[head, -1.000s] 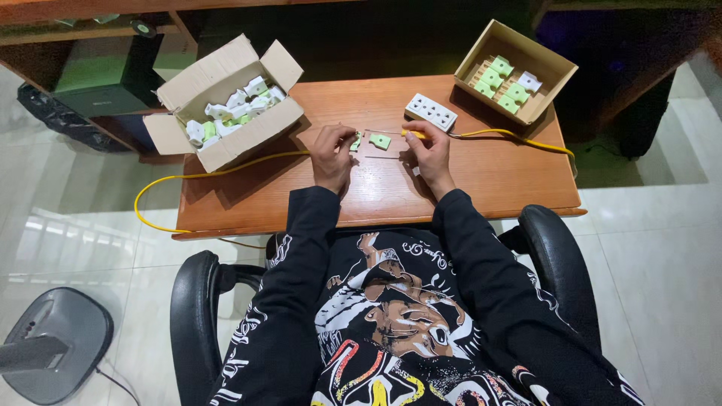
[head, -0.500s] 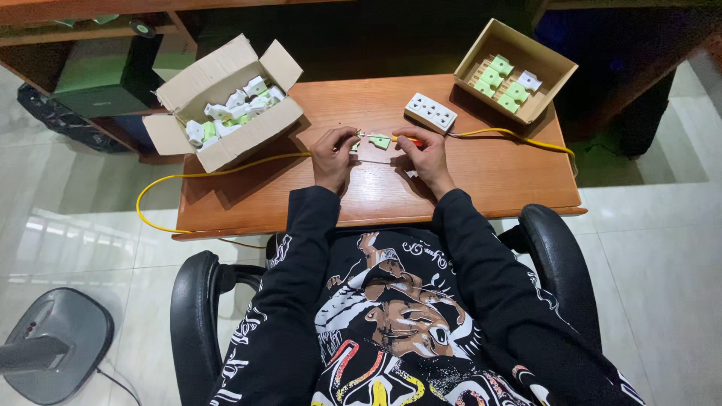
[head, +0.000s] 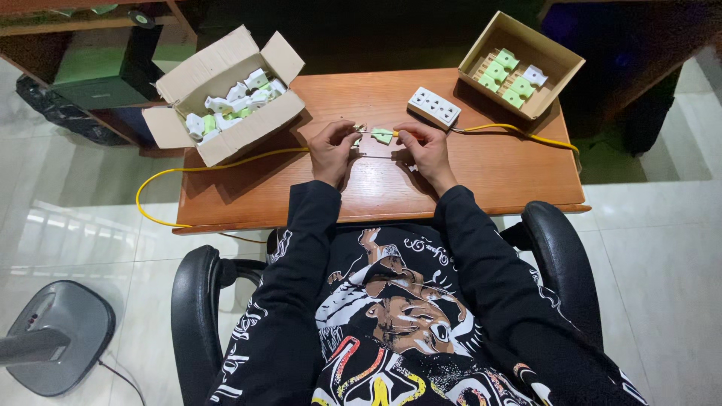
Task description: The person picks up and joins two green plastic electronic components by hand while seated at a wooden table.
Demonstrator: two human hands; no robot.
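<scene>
Over the wooden table (head: 481, 180), both hands' fingers pinch a small green plug part (head: 382, 136) between them

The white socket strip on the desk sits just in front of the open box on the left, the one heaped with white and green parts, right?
Not quite. The head view shows the white socket strip on the desk in front of the right-hand box, where green and white parts lie in neat rows. The heaped box stands at the left corner, well away from it.

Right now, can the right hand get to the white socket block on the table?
Probably yes: the white socket block lies just beyond the right hand, nothing between them, though that hand is holding a small green part.
</scene>
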